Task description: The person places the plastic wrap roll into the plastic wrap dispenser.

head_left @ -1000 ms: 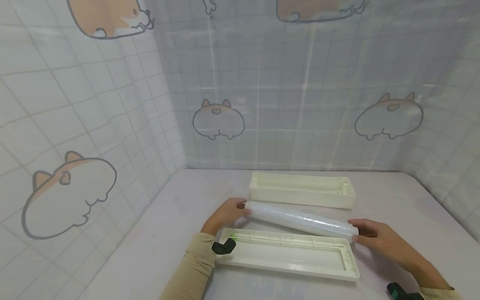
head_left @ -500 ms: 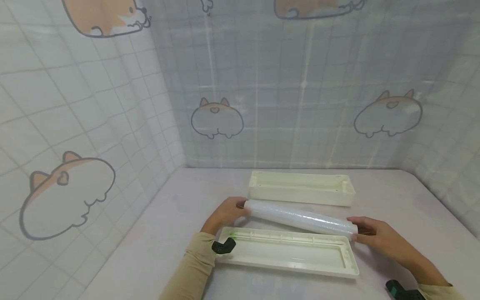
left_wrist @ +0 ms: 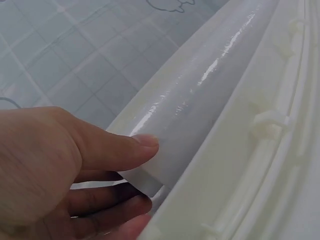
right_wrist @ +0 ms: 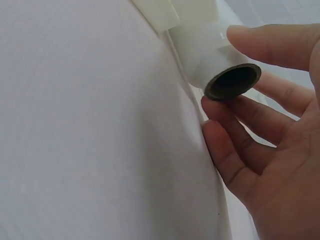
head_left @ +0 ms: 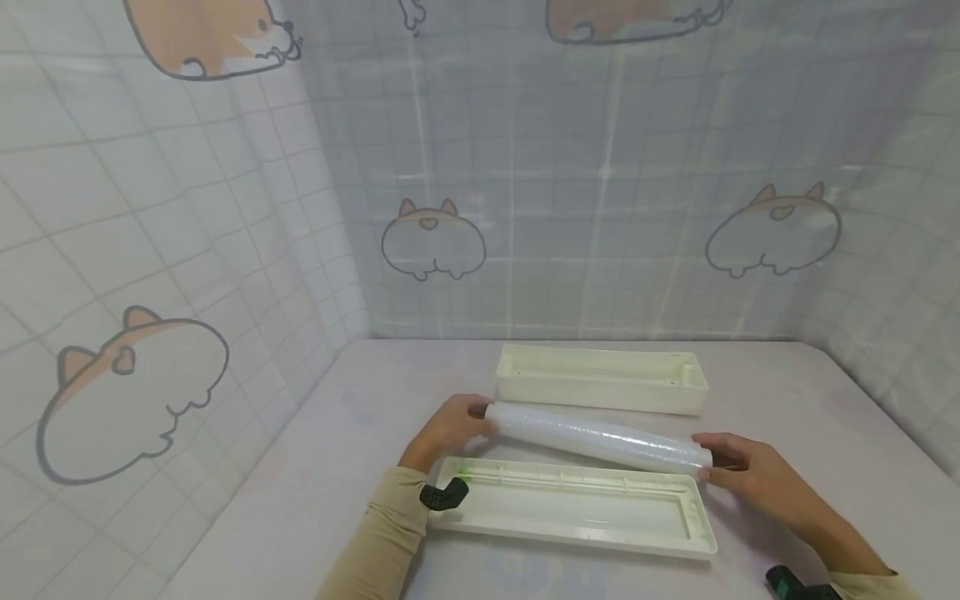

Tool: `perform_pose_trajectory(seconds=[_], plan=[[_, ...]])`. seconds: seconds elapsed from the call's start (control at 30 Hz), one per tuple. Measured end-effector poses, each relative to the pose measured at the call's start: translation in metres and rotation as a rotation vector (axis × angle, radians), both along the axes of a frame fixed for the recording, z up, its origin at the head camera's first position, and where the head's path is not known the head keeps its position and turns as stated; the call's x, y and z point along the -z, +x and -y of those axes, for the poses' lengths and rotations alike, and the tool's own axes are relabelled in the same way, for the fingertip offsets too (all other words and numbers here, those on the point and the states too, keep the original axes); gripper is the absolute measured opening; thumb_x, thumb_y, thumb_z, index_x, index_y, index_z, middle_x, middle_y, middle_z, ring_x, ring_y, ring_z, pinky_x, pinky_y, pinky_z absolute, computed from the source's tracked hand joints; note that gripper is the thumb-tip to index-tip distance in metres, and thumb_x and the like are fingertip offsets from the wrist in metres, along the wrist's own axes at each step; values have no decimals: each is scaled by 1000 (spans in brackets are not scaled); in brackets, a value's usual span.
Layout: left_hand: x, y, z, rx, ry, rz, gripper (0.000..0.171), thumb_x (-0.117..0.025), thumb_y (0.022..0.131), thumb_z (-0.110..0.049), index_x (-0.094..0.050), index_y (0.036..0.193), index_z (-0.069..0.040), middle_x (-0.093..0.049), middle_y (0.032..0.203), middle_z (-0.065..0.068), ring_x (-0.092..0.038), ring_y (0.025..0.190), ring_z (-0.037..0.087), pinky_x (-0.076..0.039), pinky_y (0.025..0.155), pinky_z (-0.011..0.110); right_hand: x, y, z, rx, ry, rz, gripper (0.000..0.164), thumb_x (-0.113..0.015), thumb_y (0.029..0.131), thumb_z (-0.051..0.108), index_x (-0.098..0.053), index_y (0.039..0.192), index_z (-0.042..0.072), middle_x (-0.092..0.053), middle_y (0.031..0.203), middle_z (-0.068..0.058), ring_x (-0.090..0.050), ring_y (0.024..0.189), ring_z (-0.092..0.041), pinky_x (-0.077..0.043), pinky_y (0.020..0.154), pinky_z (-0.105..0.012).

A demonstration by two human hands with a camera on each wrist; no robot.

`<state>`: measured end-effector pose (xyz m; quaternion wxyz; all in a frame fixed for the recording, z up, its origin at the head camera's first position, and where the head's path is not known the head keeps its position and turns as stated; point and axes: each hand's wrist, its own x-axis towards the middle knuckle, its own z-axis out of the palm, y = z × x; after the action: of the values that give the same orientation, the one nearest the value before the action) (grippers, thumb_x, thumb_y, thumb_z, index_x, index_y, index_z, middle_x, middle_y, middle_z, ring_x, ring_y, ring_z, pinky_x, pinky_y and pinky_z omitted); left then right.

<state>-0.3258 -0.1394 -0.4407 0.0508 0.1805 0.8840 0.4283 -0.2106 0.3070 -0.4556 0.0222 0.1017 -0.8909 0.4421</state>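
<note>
A shiny white roll of plastic wrap [head_left: 600,437] lies at a slant between a cream box [head_left: 600,387] and a shallow cream lid [head_left: 577,508]. My left hand [head_left: 456,423] grips its left end; in the left wrist view the thumb [left_wrist: 145,141] presses on top and the other fingers pass underneath. At the opposite end my right hand [head_left: 750,471] holds the roll, thumb above and fingers below. The right wrist view shows the dark hollow core [right_wrist: 234,82] at that end. The lid's inner side, with ribs along its edge, faces up.
The box stands behind the roll with its open side up. White table surface [head_left: 300,500] extends on both sides. A grid-patterned curtain [head_left: 562,167] with dog drawings encloses the back and sides. Black devices sit on both wrists, the left one [head_left: 445,494] overlapping the lid's corner in view.
</note>
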Motion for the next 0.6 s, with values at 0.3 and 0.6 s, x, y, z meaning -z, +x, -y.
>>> perform_pose_trajectory(seconds=[0.3, 0.6], plan=[[-5, 0, 5, -16, 141, 40, 45, -76, 86, -12, -63, 127, 3, -68, 115, 14, -65, 105, 27, -55, 88, 40, -1, 2, 0, 8, -33, -76, 53, -71, 95, 27, -55, 139, 2, -65, 128, -16, -61, 106, -1, -49, 81, -18], [-2, 0, 5, -8, 225, 73, 51, -77, 87, -13, -59, 131, 5, -64, 118, 18, -65, 104, 29, -57, 85, 39, 3, 4, -1, -13, -161, -115, 54, -66, 99, 17, -46, 144, -5, -55, 135, -31, -61, 104, 0, -53, 80, -19]])
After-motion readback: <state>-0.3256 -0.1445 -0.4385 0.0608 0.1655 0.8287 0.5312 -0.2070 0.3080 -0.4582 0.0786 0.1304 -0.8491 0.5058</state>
